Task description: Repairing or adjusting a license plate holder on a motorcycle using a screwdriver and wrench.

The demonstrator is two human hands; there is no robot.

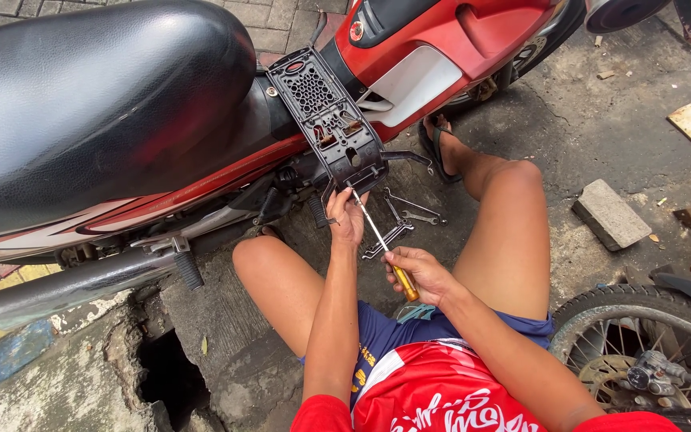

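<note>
Down on the pavement, the person sits beside one red motorbike (433, 48), knees spread. The left hand (347, 218) is up at the lower edge of a single black plastic panel (331, 124), fingers curled around its bottom tab, holding it steady. The panel tilts out from the bike's side, just at five o'clock from the black seat (97, 96). The right hand (419, 274) is closed tightly around the yellow handle of one screwdriver (381, 244); its thin shaft runs up toward eleven o'clock, tip meeting the panel's lower end right by the left fingers.

On the ground, at three o'clock from the left hand, lie wrenches (405, 220), three as far as I can count, overlapping in a small heap. One chrome exhaust pipe (73, 284) stretches away at nine o'clock. One grey paving block (609, 214) sits well apart at three o'clock. At four o'clock, a second bike's spoked wheel (641, 352) pokes in. One hole in the broken concrete (171, 372) gapes at seven o'clock.
</note>
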